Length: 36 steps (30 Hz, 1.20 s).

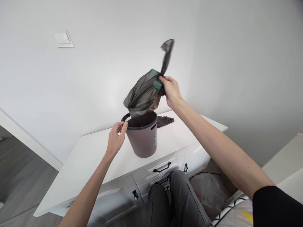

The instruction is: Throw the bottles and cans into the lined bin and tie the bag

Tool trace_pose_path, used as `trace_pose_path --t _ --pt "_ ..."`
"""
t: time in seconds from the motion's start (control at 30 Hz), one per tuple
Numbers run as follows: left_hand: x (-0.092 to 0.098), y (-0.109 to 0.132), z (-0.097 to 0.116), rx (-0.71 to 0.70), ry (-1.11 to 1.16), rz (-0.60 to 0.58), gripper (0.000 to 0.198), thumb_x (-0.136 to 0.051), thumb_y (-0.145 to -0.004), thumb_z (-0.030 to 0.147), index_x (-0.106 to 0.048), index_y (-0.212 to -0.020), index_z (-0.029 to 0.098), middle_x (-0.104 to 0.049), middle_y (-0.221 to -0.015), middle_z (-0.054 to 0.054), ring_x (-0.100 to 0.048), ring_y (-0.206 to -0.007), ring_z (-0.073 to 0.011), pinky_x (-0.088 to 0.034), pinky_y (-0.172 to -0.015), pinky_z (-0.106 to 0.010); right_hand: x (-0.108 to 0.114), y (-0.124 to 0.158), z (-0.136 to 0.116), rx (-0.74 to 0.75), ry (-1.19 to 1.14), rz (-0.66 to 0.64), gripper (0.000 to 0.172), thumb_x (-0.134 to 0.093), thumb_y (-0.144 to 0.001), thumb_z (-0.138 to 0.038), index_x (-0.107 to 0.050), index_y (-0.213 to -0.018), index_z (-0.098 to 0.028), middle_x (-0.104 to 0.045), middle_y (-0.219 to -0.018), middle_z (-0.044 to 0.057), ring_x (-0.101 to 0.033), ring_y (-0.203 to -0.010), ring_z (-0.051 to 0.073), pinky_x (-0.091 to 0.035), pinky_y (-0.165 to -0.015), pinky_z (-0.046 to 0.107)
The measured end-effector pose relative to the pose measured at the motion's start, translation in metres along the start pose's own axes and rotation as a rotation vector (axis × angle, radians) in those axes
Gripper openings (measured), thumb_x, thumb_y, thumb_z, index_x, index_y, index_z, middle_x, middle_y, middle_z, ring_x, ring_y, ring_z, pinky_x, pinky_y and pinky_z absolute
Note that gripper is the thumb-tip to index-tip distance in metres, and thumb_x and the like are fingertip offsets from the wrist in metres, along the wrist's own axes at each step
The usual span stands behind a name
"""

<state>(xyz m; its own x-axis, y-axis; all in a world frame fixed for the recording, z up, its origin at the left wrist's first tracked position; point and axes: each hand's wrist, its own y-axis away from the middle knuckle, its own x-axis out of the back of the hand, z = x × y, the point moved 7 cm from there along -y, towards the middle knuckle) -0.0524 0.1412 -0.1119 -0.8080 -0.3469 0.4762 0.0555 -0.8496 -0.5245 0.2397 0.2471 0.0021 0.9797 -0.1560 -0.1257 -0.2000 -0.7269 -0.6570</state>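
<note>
A brownish-mauve trash can (pixel 142 142) with a dark rim stands upright on the white cabinet top. My left hand (pixel 116 135) pinches its rim at the left side. Above the can's mouth, my right hand (pixel 170 89) grips a filled black trash bag (pixel 143 94) near its gathered neck, and a loose twisted end sticks up past my fingers. Green and orange contents show through the thin plastic. The bag's bottom hangs just over the opening; whether it touches the rim I cannot tell. Behind the can, a dark crumpled plastic bag (pixel 165 121) lies on the cabinet top.
The white cabinet (pixel 94 157) has drawers and doors with black handles (pixel 162 167) facing my knees. A light switch (pixel 64 38) is on the wall at the upper left. A translucent plastic bag (pixel 209 189) sits low at the right, beside a patterned cloth surface (pixel 239 214).
</note>
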Motion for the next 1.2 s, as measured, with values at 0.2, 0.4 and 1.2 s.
trace_pose_path --t 0.2,0.4,1.2 --pt "0.0 0.001 0.0 0.032 0.009 0.004 0.037 -0.053 -0.098 0.06 -0.067 -0.104 0.027 -0.072 -0.112 -0.004 -0.064 -0.099 -0.0213 -0.047 -0.094 -0.036 0.099 -0.008 0.017 0.057 0.007 0.278 0.037 -0.052 -0.099 -0.059 -0.057 -0.1 -0.022 -0.06 -0.095 0.002 -0.066 -0.089 0.018 -0.055 -0.066 0.029" --pt "-0.002 0.002 0.0 0.05 0.022 0.023 0.038 -0.053 -0.098 0.061 -0.067 -0.104 0.027 -0.072 -0.114 -0.004 -0.065 -0.1 -0.0213 -0.047 -0.093 -0.035 0.147 0.036 0.052 -0.009 0.285 0.419 0.015 -0.06 -0.095 -0.036 -0.057 -0.093 -0.022 -0.063 -0.093 0.001 -0.06 -0.087 0.015 -0.05 -0.081 0.029" --pt "-0.01 0.013 0.016 -0.01 -0.04 0.191 0.034 -0.057 -0.096 0.06 -0.065 -0.096 0.027 -0.062 -0.089 -0.002 -0.057 -0.084 -0.0196 -0.047 -0.08 -0.033 0.189 0.144 0.225 -0.963 -0.175 0.312 0.019 -0.065 -0.084 -0.016 -0.054 -0.07 -0.022 -0.054 -0.055 -0.004 -0.048 -0.047 0.01 -0.05 -0.046 0.02"
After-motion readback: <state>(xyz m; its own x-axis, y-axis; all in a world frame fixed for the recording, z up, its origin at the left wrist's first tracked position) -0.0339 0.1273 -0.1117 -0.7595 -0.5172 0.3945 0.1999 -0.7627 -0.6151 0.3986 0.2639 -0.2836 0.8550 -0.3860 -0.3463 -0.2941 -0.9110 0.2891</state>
